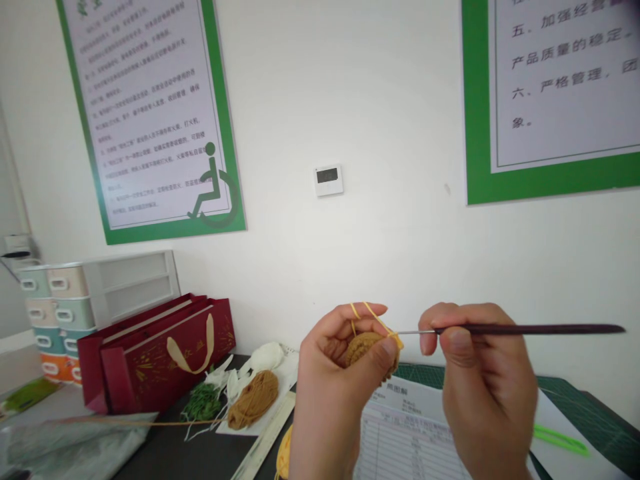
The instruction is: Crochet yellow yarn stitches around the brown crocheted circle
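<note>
My left hand [335, 377] pinches a small round ochre crocheted piece [364, 350] between thumb and fingers. A thin yellow yarn strand [371, 315] loops over my raised fingers and runs down to the piece. My right hand [483, 383] grips a crochet hook [525, 329] with a long dark handle, and its thin metal tip points left at the yarn near the piece's edge. The tip's hooked end is too small to make out.
On the dark table lie an ochre yarn ball [253, 400], green and white material, a ruler, a printed sheet and a green cutting mat. A red gift bag and stacked plastic drawers stand at left, below wall posters.
</note>
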Available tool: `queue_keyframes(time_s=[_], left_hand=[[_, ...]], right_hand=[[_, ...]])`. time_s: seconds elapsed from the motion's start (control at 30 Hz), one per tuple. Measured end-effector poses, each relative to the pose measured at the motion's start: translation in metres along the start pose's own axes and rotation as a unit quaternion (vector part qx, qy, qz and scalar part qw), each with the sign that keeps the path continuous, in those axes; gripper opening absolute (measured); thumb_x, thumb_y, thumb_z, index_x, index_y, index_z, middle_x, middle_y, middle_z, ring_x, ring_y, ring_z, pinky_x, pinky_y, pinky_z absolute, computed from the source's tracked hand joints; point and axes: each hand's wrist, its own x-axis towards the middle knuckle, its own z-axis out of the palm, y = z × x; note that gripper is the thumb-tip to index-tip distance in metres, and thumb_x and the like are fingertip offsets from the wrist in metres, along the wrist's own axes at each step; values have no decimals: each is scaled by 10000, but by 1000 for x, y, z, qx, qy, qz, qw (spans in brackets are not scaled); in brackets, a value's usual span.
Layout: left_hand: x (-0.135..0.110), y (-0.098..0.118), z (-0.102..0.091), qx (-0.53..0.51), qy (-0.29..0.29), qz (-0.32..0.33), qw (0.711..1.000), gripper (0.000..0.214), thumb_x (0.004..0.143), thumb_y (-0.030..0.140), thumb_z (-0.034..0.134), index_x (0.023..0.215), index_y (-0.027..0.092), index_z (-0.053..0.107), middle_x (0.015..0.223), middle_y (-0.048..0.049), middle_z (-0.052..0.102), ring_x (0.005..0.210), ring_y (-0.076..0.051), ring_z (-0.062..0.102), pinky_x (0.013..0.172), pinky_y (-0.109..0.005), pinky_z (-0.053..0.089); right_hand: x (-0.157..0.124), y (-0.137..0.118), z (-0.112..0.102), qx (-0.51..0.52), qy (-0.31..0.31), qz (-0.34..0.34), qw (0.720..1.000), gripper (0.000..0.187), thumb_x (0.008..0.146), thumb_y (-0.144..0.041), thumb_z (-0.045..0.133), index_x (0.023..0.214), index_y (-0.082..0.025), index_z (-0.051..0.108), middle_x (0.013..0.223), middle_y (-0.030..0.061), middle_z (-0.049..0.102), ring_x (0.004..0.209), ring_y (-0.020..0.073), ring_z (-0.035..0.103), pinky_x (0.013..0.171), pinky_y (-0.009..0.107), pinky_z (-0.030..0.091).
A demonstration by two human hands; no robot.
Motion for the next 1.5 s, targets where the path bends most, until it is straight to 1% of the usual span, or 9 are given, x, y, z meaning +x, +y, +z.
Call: queue_keyframes(time_s=[0.17,0.27,0.43,0.57,0.63,0.8,0.97,1.13,1.5], left_hand=[[3,2,-4,-36,-41,-39,998,228,645,110,903,847,141,802,746,-38,745,675,-116,661,668,-211,507],[4,2,-3,-54,-32,-44,997,201,660,108,895,831,144,797,772,-53,774,739,-151,706,730,-240,541],[1,0,0,-55,7,-33,998,252,645,103,909,875,152,819,748,-33,753,670,-103,661,663,-187,514],[-3,-2,6,-72,16,-29,997,288,633,96,914,901,160,832,746,-16,731,644,-86,635,632,-175,505],[-5,-3,9,-90,8,-48,995,304,623,96,920,907,164,835,747,-15,734,628,-80,631,628,-174,501],[-5,0,7,-148,-14,-128,981,302,617,67,919,891,146,819,757,-21,734,637,-81,639,663,-182,501],[-1,1,-1,-182,-66,-170,966,337,623,32,902,939,123,826,729,-26,732,637,-81,642,672,-180,501],[1,4,-5,-176,-90,-172,965,348,618,39,906,941,145,831,746,-43,769,652,-104,677,679,-197,520],[9,0,-20,-90,-126,-130,979,216,637,121,908,829,146,811,767,-54,757,682,-131,675,687,-234,515]], right_hand=[[8,2,8,192,-75,253,945,320,1000,-410,577,752,-208,571,647,-20,511,641,122,476,617,265,423],[7,6,14,235,-102,283,924,317,976,-403,623,743,-216,517,696,-17,535,666,127,498,610,267,443],[4,12,6,33,-117,-66,990,120,955,-129,622,978,-246,626,806,-7,613,765,151,593,656,314,472],[5,14,-11,-277,-104,-406,865,275,805,18,741,941,-215,683,916,8,700,832,163,637,772,386,479],[4,15,-15,-325,-66,-442,834,265,795,26,760,882,-210,677,927,4,702,844,163,643,781,390,478],[1,13,-15,-323,-47,-445,834,256,786,52,755,860,-181,678,918,8,687,841,160,634,774,393,463],[4,14,-10,-200,-72,-380,900,263,838,36,677,959,-197,701,896,8,673,786,157,597,724,390,493],[4,12,2,74,-90,-161,980,163,936,-84,631,1034,-194,700,796,24,655,731,186,623,645,375,519],[11,0,4,232,-116,139,956,229,1061,-314,441,897,-242,583,587,-35,503,540,136,481,521,258,451]])
